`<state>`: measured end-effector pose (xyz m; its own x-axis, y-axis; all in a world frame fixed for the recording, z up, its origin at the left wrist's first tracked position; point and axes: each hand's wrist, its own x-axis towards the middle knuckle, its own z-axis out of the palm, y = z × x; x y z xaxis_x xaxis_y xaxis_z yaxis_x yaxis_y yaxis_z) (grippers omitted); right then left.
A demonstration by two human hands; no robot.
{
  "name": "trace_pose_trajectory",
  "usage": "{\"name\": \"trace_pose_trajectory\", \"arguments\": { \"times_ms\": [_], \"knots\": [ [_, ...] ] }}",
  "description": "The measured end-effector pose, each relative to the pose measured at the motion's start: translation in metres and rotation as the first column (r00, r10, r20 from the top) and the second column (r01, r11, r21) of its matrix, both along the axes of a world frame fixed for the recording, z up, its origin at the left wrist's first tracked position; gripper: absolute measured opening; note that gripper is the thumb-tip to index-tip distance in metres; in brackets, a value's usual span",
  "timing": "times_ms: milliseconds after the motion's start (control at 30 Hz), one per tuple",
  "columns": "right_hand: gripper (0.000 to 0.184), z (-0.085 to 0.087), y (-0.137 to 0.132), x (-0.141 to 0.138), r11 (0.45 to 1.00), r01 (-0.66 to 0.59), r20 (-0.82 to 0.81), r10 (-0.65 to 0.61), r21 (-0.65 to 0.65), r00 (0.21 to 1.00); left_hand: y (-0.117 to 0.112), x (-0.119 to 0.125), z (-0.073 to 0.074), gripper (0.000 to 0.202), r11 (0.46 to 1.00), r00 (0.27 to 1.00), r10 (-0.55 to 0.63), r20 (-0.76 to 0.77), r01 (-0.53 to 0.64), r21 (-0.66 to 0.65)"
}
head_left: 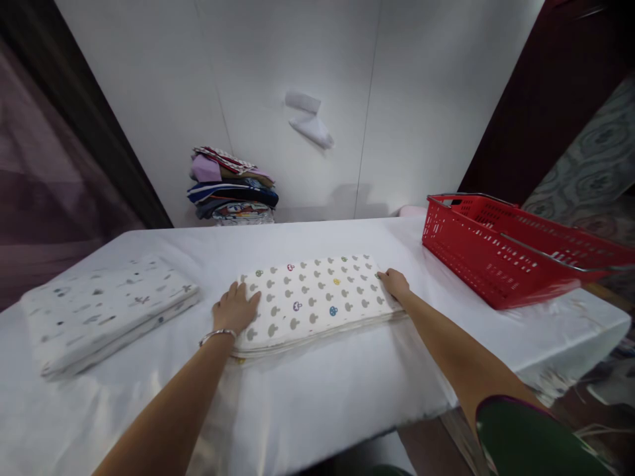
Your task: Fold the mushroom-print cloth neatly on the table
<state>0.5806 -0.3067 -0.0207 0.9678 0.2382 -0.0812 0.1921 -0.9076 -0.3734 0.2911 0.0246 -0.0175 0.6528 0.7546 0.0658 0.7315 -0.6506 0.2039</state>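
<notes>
A folded white cloth [317,297] with grey and a few coloured mushroom prints lies in several layers across the middle of the table. My left hand [235,309], a bracelet at its wrist, rests on the cloth's left end with the fingers spread. At the opposite end, my right hand [395,284] has its fingers bent together at the right edge, gripping the cloth there; its fingertips are partly hidden. To the left lies another folded white cloth [109,304] with small dark and coloured prints, apart from my hands.
A red plastic basket [466,254] with metal handles stands at the table's right. Folded clothes [233,188] are stacked at the back against the white wall [421,99], which has a white paper piece [310,119] on it. White sheeting [322,396] covers the table.
</notes>
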Motion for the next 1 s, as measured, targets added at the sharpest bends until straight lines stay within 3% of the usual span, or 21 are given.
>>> {"name": "trace_pose_trajectory", "arguments": {
  "times_ms": [400,633,800,900,1000],
  "knots": [
    [0.045,0.012,0.044,0.041,0.999,-0.053,-0.024,0.054,0.003,0.998,-0.003,0.0,-0.001,0.063,0.998,1.0,0.001,0.017,-0.002,0.068],
    [0.041,-0.002,0.043,0.038,0.997,-0.062,0.047,0.064,-0.047,0.997,-0.002,0.0,-0.003,0.064,0.999,1.0,0.012,0.001,-0.012,0.052],
    [0.044,0.003,0.049,0.036,0.988,-0.114,0.125,0.127,-0.107,0.984,-0.002,0.0,-0.003,0.063,0.996,1.0,0.005,0.004,-0.005,0.085],
    [0.049,0.004,0.059,0.033,0.967,-0.222,0.207,0.245,-0.128,0.947,-0.002,-0.001,-0.004,0.063,0.996,1.0,0.005,0.01,-0.006,0.088],
    [0.058,-0.004,0.066,0.03,0.88,-0.429,0.184,0.465,-0.204,0.866,-0.001,-0.001,-0.006,0.062,0.996,1.0,0.009,0.018,-0.011,0.087]
  ]
}}
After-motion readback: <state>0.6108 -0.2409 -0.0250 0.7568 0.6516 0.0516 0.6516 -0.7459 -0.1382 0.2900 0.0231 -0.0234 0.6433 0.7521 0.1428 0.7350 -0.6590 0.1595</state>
